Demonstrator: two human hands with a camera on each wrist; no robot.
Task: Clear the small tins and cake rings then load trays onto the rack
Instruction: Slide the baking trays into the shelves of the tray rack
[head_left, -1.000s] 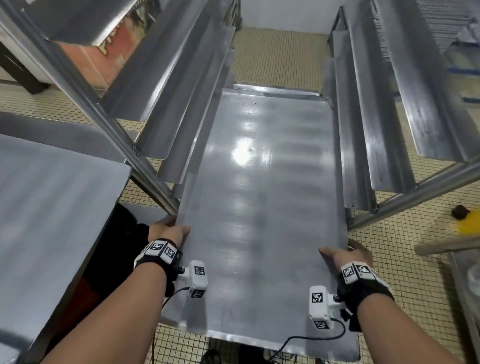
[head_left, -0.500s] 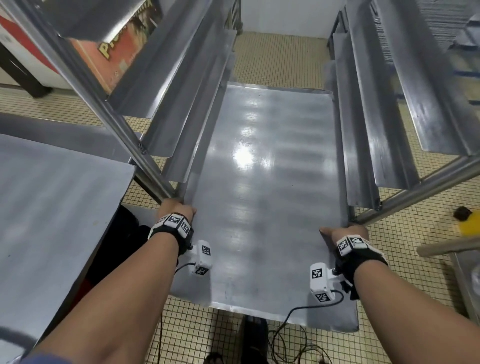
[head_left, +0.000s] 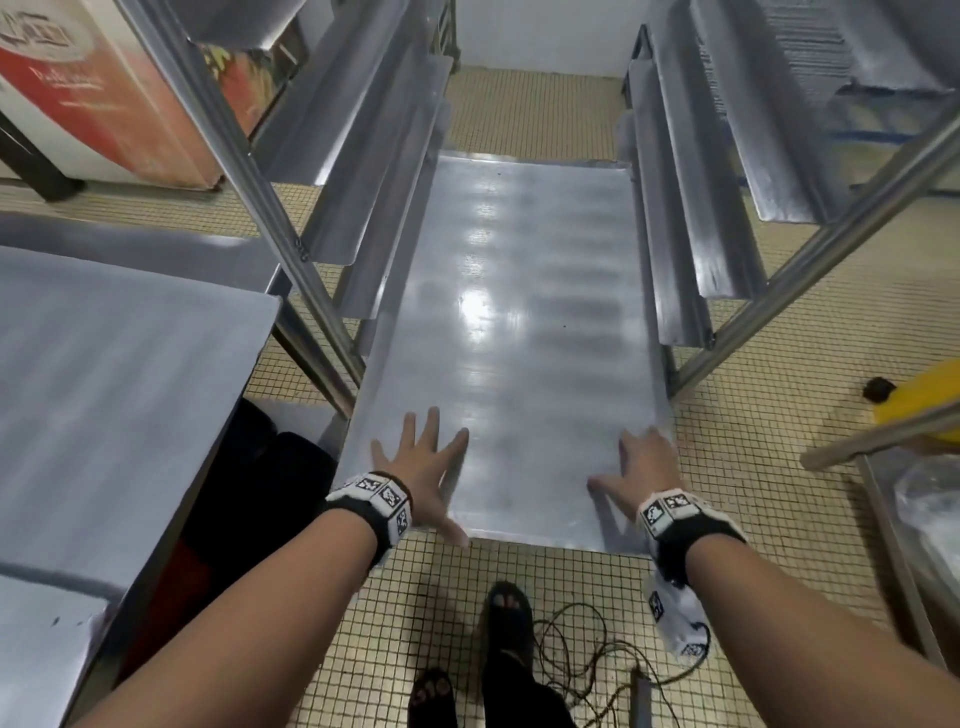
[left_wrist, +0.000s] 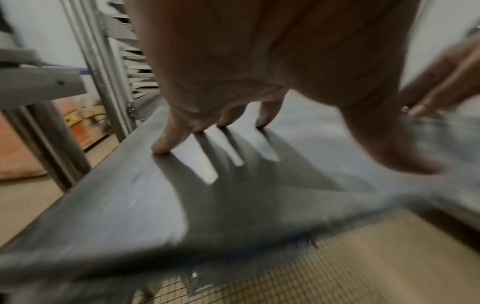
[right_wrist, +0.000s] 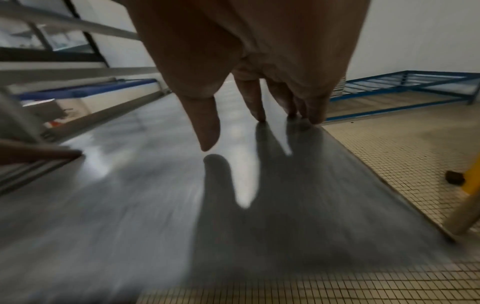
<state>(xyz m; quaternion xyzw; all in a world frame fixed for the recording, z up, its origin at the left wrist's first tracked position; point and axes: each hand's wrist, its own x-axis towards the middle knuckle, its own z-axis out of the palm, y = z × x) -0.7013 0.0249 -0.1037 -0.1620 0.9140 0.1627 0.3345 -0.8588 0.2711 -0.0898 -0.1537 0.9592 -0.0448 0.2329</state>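
A large flat steel tray (head_left: 519, 322) lies partly slid into the rack, resting on the lowest side rails (head_left: 670, 270), with its near end sticking out over the floor. My left hand (head_left: 421, 462) lies flat on the tray's near left part with fingers spread; the left wrist view shows its fingertips (left_wrist: 162, 147) touching the tray (left_wrist: 130, 195). My right hand (head_left: 641, 467) lies flat by the tray's near right edge, its fingertips (right_wrist: 259, 117) on the tray (right_wrist: 130, 195). Neither hand grips anything.
Rack uprights (head_left: 244, 171) and angled rails (head_left: 363, 130) flank the tray on both sides. A steel table (head_left: 104, 374) stands at the left. A yellow object (head_left: 919, 400) and another steel frame (head_left: 878, 441) sit at the right. My feet (head_left: 506, 618) and a cable (head_left: 597, 654) are on the tiled floor.
The tray has slid further into the rack. Both hands have let go of the tray's side edges and now lie flat on its top surface.
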